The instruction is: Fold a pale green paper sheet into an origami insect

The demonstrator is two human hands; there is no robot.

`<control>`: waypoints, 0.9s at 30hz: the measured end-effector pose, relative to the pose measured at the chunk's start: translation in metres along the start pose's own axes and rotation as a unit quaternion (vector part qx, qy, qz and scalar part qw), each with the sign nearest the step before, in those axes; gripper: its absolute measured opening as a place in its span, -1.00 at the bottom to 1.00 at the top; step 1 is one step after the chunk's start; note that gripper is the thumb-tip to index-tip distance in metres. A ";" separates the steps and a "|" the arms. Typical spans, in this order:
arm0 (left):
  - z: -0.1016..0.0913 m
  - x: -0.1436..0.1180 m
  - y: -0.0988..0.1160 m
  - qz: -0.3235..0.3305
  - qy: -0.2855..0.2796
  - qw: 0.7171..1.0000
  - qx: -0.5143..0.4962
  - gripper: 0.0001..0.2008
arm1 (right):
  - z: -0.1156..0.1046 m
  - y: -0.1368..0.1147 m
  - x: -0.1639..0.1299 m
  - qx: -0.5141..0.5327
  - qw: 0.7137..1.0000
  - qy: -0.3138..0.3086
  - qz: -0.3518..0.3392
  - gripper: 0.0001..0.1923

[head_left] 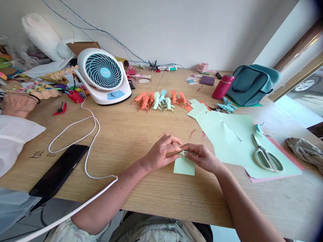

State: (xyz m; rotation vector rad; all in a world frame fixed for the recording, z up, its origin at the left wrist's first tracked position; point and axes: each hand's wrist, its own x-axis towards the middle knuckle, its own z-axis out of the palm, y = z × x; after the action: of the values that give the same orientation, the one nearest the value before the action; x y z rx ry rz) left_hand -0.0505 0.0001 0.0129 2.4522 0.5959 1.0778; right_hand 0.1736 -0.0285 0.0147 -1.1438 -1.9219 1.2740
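A small square of light green paper (pixel 184 166) is pinched along its far edge between both hands, just above the wooden tabletop. My left hand (pixel 164 152) has thumb and fingertips closed on the paper's far left part. At the far right part, my right hand (pixel 202 157) grips it between thumb and fingers. A little flap stands up between the thumbs, partly covered by the fingertips. Farther off, folded orange paper figures (pixel 143 101) and light green ones (pixel 156 100) stand in a cluster.
To the right, scissors (pixel 267 159) lie on large green sheets (pixel 232 141), near a pink bottle (pixel 223 86) and teal bag (pixel 252 85). At left are a white fan (pixel 103 75), a phone (pixel 59 170), a white cable (pixel 97 126) and another person's hand (pixel 19 104).
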 end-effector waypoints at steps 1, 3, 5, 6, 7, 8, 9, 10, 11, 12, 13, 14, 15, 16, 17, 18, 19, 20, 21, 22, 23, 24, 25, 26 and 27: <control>0.000 0.000 0.000 0.001 0.001 1.000 0.003 -0.94 | 0.000 0.001 0.000 0.002 1.000 -0.004 0.001 -0.69; 0.000 0.000 0.000 0.003 0.000 1.000 0.003 -0.94 | 0.000 0.002 0.001 0.016 1.000 -0.010 0.007 -0.69; -0.001 0.002 0.000 0.001 -0.007 1.000 -0.015 -0.92 | -0.002 0.002 0.001 0.053 0.998 -0.016 0.019 -0.68; -0.002 0.002 0.000 -0.001 -0.012 1.000 -0.029 -0.92 | -0.003 0.002 0.001 0.077 0.996 -0.020 0.025 -0.67; -0.003 0.003 -0.001 -0.004 -0.014 0.999 -0.043 -0.91 | -0.003 0.002 0.000 0.100 0.994 -0.025 0.030 -0.67; -0.003 0.003 -0.001 -0.006 -0.014 0.998 -0.056 -0.92 | -0.004 0.002 0.000 0.119 0.992 -0.030 0.032 -0.66; -0.004 0.003 -0.001 -0.008 -0.013 0.998 -0.067 -0.92 | -0.004 0.002 0.000 0.130 0.990 -0.034 0.033 -0.65; -0.005 0.004 -0.001 -0.008 -0.011 0.997 -0.076 -0.93 | -0.004 0.002 0.000 0.135 0.990 -0.035 0.031 -0.64; -0.005 0.004 -0.001 -0.010 -0.010 0.997 -0.082 -0.93 | -0.003 0.002 0.000 0.134 0.990 -0.035 0.027 -0.64; -0.005 0.003 -0.001 -0.012 -0.011 0.996 -0.085 -0.94 | -0.003 0.003 0.001 0.131 0.991 -0.033 0.024 -0.64; -0.004 0.003 -0.001 -0.015 -0.013 0.996 -0.084 -0.94 | -0.002 0.003 0.001 0.126 0.991 -0.031 0.021 -0.64; -0.003 0.003 0.000 -0.020 -0.013 0.996 -0.080 -0.94 | -0.001 0.004 0.001 0.121 0.992 -0.027 0.018 -0.64; -0.002 0.002 0.000 -0.025 -0.013 0.997 -0.074 -0.94 | -0.001 0.005 0.002 0.116 0.993 -0.023 0.017 -0.64; 0.000 0.001 0.001 -0.031 -0.011 0.997 -0.068 -0.93 | 0.000 0.005 0.002 0.111 0.993 -0.020 0.017 -0.65; 0.002 0.001 0.002 -0.037 -0.006 0.997 -0.065 -0.92 | 0.001 0.005 0.002 0.107 0.994 -0.018 0.019 -0.65; 0.004 0.000 0.002 -0.044 0.003 0.997 -0.063 -0.91 | 0.002 0.006 0.003 0.103 0.994 -0.013 0.022 -0.65; 0.006 0.000 0.003 -0.054 0.014 0.996 -0.063 -0.89 | 0.003 0.005 0.003 0.099 0.995 -0.009 0.023 -0.66; 0.008 -0.001 0.004 -0.065 0.026 0.995 -0.064 -0.88 | 0.003 0.005 0.004 0.095 0.995 -0.004 0.023 -0.66; 0.010 -0.001 0.005 -0.077 0.038 0.994 -0.065 -0.87 | 0.004 0.005 0.004 0.091 0.996 0.004 0.021 -0.66; 0.011 -0.001 0.006 -0.088 0.050 0.993 -0.067 -0.87 | 0.005 0.005 0.004 0.088 0.996 0.012 0.018 -0.66; 0.012 -0.001 0.007 -0.098 0.058 0.991 -0.068 -0.88 | 0.006 0.005 0.005 0.086 0.996 0.019 0.017 -0.66; 0.013 0.000 0.008 -0.106 0.062 0.990 -0.069 -0.89 | 0.007 0.006 0.005 0.087 0.996 0.024 0.017 -0.65; 0.013 0.000 0.009 -0.114 0.065 0.989 -0.071 -0.90 | 0.008 0.006 0.006 0.087 0.996 0.028 0.019 -0.64; 0.013 0.000 0.009 -0.122 0.066 0.988 -0.074 -0.90 | 0.009 0.007 0.006 0.088 0.995 0.029 0.023 -0.63; 0.013 0.001 0.009 -0.131 0.064 0.986 -0.076 -0.91 | 0.009 0.008 0.006 0.089 0.995 0.028 0.024 -0.62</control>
State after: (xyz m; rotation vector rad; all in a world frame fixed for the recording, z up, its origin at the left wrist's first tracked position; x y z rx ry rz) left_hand -0.0380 -0.0094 0.0100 2.1174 0.8190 1.1318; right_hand 0.1658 -0.0257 0.0039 -1.1289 -1.7122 1.3927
